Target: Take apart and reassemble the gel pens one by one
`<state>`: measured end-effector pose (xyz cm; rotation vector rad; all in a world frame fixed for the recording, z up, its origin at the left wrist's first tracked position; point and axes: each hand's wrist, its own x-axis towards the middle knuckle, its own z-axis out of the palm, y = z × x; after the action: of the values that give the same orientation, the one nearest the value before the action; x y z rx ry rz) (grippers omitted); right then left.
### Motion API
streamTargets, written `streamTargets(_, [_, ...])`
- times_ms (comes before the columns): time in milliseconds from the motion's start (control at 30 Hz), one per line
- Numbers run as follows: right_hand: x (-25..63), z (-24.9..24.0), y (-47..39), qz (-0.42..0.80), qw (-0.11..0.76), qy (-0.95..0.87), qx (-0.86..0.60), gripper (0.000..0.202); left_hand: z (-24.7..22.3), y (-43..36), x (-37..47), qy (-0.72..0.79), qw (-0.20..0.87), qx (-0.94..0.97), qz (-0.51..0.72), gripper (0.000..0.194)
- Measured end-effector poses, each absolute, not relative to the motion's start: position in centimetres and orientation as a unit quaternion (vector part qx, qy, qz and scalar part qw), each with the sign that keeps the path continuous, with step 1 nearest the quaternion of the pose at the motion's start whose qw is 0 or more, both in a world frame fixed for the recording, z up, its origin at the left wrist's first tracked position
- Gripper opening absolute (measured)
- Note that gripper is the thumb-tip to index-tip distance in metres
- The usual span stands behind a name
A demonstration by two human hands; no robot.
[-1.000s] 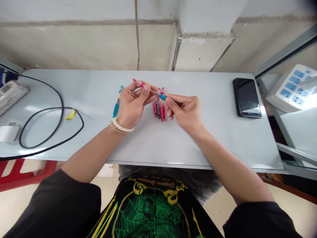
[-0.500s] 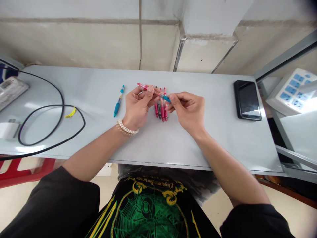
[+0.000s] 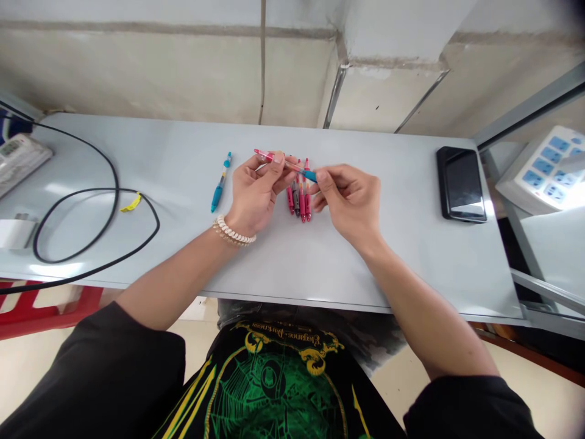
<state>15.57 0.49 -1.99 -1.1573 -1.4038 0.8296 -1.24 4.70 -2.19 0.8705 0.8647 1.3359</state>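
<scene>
A slim pen (image 3: 294,166) with a pink upper end and a blue grip is held slantwise between both hands, above the table. My left hand (image 3: 259,190) pinches its pink part between thumb and fingers. At the other end, my right hand (image 3: 350,198) has thumb and fingertips closed on the blue grip (image 3: 309,175). Beneath and between the hands lies a row of several pens, pink ones (image 3: 302,204) and a dark grey one (image 3: 296,203), their far ends partly covered by my left fingers. A blue pen (image 3: 221,183) lies alone left of my left hand.
On the pale grey table (image 3: 292,268), a black cable (image 3: 155,213) with a yellow tag (image 3: 131,203) loops at the left, near a white plug adapter (image 3: 17,234). A black phone-like device (image 3: 462,183) lies at the right. A white power strip (image 3: 543,167) stands beyond the right edge.
The camera view has shifted slightly. Both hands keep the same hold on the pen, and the pens on the table lie as before.
</scene>
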Motion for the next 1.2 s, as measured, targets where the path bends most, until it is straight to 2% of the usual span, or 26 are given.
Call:
streamTargets(100, [15.5, -1.9, 0.3, 0.298, 0.55, -0.616, -0.48, 0.013, -2.2, 4.6, -1.2, 0.367, 0.613, 0.386, 0.583, 0.014])
streamTargets(133, [15.5, -1.9, 0.3, 0.289, 0.55, -0.625, -0.473, 0.015, -2.2, 4.5, -1.2, 0.367, 0.613, 0.388, 0.583, 0.014])
streamTargets(233, [15.5, -2.1, 0.3, 0.306, 0.521, -0.637, -0.479, 0.04, -2.1, 4.4, -1.2, 0.376, 0.617, 0.388, 0.572, 0.013])
streamTargets(333, [15.7, -2.4, 0.4, 0.273, 0.478, -0.673, -0.495, 0.029, -2.0, 4.5, -1.2, 0.386, 0.625, 0.378, 0.564, 0.016])
streamTargets(433, [16.1, -2.2, 0.4, 0.224, 0.455, -0.696, -0.508, 0.028, -2.1, 5.1, -1.6, 0.39, 0.624, 0.366, 0.569, 0.017])
streamTargets(667, [17.3, -0.5, 0.2, 0.258, 0.521, -0.64, -0.502, 0.03, -2.7, 6.9, -3.0, 0.385, 0.646, 0.29, 0.591, 0.022])
streamTargets(833, [16.9, -0.2, -0.2, 0.278, 0.525, -0.641, -0.487, 0.032, -2.7, 6.6, -2.7, 0.377, 0.677, 0.292, 0.56, 0.016])
streamTargets(1200, [16.4, -2.3, 0.5, 0.115, 0.489, -0.744, -0.44, 0.03, -1.8, 4.8, -1.4, 0.352, 0.651, 0.363, 0.567, 0.012])
